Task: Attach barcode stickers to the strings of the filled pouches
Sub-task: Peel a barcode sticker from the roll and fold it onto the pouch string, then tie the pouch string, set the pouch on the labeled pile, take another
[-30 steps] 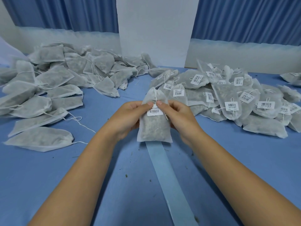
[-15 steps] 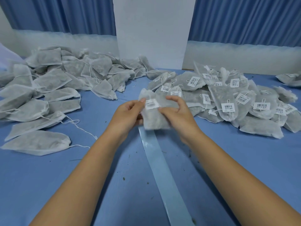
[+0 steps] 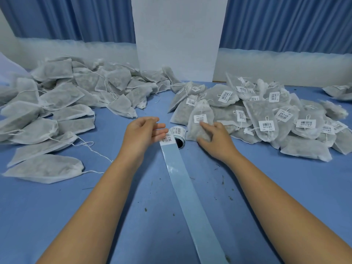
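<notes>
Loosely spread, the right hand [image 3: 216, 142] lies on a filled pouch [image 3: 198, 130]. Its forefinger [image 3: 205, 125] stretches toward 11 o'clock with the tip at the lower edge of the barcode sticker [image 3: 200, 117]. The thumb lies along the pouch's lower edge. The fingers are fairly straight, and I cannot tell whether the thumb tucks under the fabric. That sticker sits on the pouch's front, at the end of the string [image 3: 201, 111] that drops from the gathered neck. The pouch points its neck toward 12 o'clock and leans against the pile of labelled pouches [image 3: 266, 122], which spreads away toward 3 o'clock.

At 9 o'clock of the right hand, apart from it, the left hand [image 3: 142, 135] is half open and holds nothing. Its fingers are loosely curled and point toward 3 o'clock, with the tips just over the top edge of the next sticker [image 3: 167, 140]. This one is still on the backing strip [image 3: 190, 197]. Between the two hands stands the sticker roll [image 3: 178, 132], just beside the pouch's lower left corner. From the roll the bare strip runs across the blue table [image 3: 76, 216] toward 5 o'clock, out to the near edge.

Toward 9 and 10 o'clock lies the pile of plain pouches [image 3: 57, 103], with loose strings trailing from several. Dark crumbs [image 3: 145, 209] dot the cloth near the forearms. At 12 o'clock a white board [image 3: 179, 35] stands behind the piles, with blue curtains [image 3: 66, 16] on both sides.
</notes>
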`<state>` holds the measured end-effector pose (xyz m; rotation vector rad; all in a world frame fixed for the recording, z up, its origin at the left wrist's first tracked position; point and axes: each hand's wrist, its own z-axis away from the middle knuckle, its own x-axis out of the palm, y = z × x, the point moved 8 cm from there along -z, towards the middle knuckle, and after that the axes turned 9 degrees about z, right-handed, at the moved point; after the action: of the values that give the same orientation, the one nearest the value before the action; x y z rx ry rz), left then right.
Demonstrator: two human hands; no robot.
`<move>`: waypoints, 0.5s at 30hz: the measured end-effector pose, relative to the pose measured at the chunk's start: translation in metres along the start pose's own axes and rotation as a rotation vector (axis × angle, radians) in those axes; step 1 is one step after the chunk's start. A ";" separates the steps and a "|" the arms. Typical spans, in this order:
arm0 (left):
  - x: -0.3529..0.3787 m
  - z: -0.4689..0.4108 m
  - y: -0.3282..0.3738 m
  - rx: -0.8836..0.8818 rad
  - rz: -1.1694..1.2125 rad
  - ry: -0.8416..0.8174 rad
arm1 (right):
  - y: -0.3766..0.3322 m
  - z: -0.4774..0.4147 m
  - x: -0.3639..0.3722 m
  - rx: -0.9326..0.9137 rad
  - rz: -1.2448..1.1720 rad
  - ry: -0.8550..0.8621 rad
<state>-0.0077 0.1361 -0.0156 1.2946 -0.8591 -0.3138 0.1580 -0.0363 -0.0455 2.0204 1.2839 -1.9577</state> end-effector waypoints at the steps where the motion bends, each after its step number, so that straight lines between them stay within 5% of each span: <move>1: -0.001 0.000 0.000 0.009 -0.016 0.003 | 0.002 -0.002 -0.001 0.015 0.019 0.024; 11: -0.020 -0.020 -0.005 0.030 -0.135 0.081 | -0.050 0.008 -0.031 -0.125 0.024 0.413; 15: -0.033 -0.029 -0.006 0.024 -0.139 0.134 | -0.100 -0.018 -0.015 -0.174 0.018 0.229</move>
<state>-0.0074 0.1761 -0.0338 1.3848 -0.6626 -0.3233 0.1179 0.0314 0.0203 2.2078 1.4180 -1.5803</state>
